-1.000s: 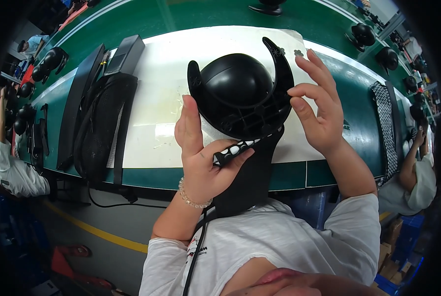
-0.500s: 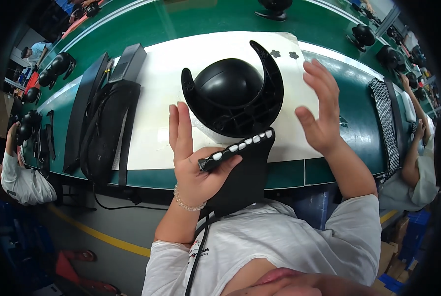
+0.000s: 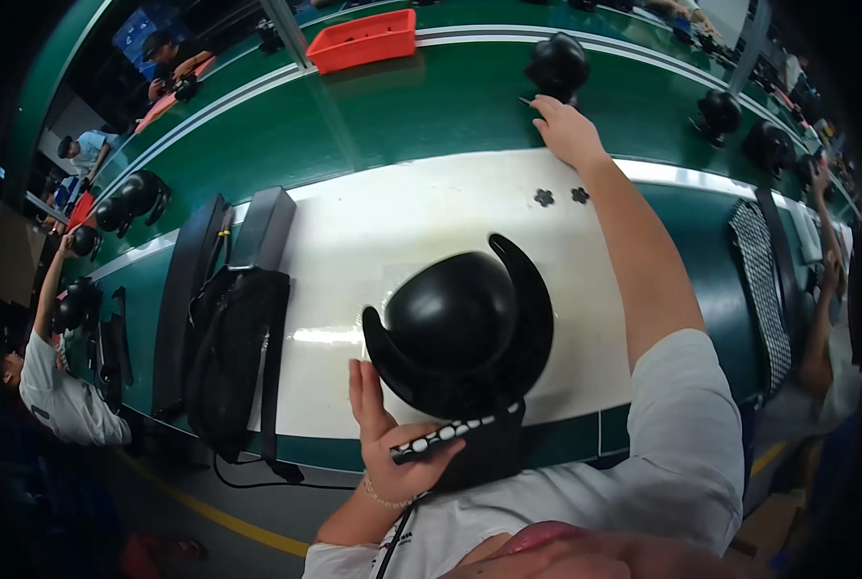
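In front of me a glossy black rounded shell (image 3: 450,314) sits on the white mat, inside a crescent-shaped black frame (image 3: 535,333) with two upturned horns. My left hand (image 3: 392,454) is beside its near left edge. A black strip with a row of white oval spots (image 3: 441,439) is held between thumb and palm, while two fingers point upward. My right arm is stretched far forward. There my right hand (image 3: 571,135) has its fingers extended at the base of another black rounded unit (image 3: 558,66) on the green surface; whether they touch is unclear.
Two small dark flower-shaped pieces (image 3: 561,197) lie on the white mat (image 3: 334,232). To the left are a black bag (image 3: 238,357) and a long dark box (image 3: 265,227). A red bin (image 3: 363,41) stands at the back. Co-workers sit on both sides.
My right hand has moved from beside the black shell far forward to the unit on the green surface. The view has shifted, bringing the red bin in. My left hand keeps the strip.
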Demonstrator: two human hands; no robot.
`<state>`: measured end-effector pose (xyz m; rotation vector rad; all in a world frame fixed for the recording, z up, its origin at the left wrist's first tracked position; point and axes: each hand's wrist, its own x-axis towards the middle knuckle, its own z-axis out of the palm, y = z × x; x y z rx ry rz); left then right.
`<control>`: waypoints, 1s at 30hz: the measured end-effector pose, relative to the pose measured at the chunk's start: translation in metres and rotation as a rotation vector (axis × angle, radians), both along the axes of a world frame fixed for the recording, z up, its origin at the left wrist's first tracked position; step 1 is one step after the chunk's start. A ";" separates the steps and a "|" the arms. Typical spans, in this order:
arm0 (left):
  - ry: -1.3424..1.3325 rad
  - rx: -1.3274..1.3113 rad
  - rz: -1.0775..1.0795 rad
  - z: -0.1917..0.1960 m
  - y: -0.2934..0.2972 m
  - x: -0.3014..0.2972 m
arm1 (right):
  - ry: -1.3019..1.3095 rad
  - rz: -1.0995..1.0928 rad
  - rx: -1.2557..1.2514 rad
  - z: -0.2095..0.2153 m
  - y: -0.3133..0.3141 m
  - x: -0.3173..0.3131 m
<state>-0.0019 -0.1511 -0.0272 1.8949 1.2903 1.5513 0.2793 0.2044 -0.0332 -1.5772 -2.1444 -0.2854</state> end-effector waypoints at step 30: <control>-0.346 0.005 -0.101 0.037 -0.032 0.007 | 0.669 1.047 -0.244 0.077 -0.321 -0.079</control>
